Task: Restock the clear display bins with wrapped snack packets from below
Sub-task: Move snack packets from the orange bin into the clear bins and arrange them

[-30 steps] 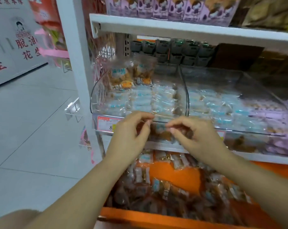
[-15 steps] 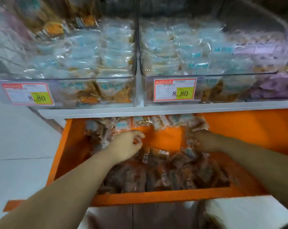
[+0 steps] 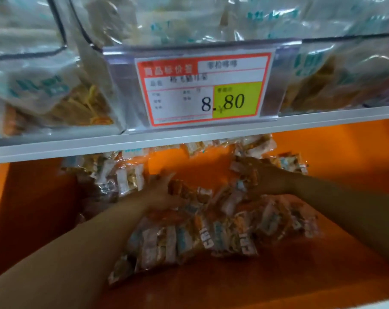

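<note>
1. A white shelf edge crosses the view from 9 to 3 o'clock, rising toward 3.
2. At 12 o'clock a price tag sits in a clear holder, red-bordered, with a yellow patch reading 8.80.
3. An orange drawer fills the lower half: its back wall is brightest at 2 o'clock and its left side is shadowed at 8.

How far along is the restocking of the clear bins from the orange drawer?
Done: the clear bins above already look well filled. In hand: left hand and right hand are down among the wrapped packets in the orange drawer; a grip isn't clear. Left: lifting them up into the bins.
</note>
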Tool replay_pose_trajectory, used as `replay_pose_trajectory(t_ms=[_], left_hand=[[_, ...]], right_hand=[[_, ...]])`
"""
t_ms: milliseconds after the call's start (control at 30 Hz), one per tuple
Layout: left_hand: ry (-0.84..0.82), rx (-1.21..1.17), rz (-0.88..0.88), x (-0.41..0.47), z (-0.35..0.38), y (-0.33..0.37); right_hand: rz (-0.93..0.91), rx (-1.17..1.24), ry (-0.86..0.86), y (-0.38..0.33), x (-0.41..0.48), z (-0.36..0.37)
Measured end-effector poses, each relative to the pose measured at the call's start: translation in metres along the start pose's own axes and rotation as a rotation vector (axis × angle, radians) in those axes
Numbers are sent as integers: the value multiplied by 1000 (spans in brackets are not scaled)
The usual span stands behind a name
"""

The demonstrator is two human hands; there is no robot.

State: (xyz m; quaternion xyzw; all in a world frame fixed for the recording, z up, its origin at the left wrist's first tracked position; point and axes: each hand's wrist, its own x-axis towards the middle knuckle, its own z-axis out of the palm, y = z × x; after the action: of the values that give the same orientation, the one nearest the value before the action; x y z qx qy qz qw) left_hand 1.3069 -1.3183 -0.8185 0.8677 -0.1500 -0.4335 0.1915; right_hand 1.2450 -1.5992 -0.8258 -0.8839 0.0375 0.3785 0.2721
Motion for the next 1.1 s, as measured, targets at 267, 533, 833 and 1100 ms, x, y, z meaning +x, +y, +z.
replay_pose_trajectory(t_ms=[267,533,833,1100], left_hand=[[54,-288,-86,-5,19,-12],[-154,-101,-36,-11,17,-5],[-214,128,41,-22,31,17],[-245,72,116,-20,35,17]], right_hand=[[42,196,-135,-27,-22,18],[96,59,110,-37,-16,5],[21,178,-142,-45,-5,26],[34,345,-88,-54,-10,34]])
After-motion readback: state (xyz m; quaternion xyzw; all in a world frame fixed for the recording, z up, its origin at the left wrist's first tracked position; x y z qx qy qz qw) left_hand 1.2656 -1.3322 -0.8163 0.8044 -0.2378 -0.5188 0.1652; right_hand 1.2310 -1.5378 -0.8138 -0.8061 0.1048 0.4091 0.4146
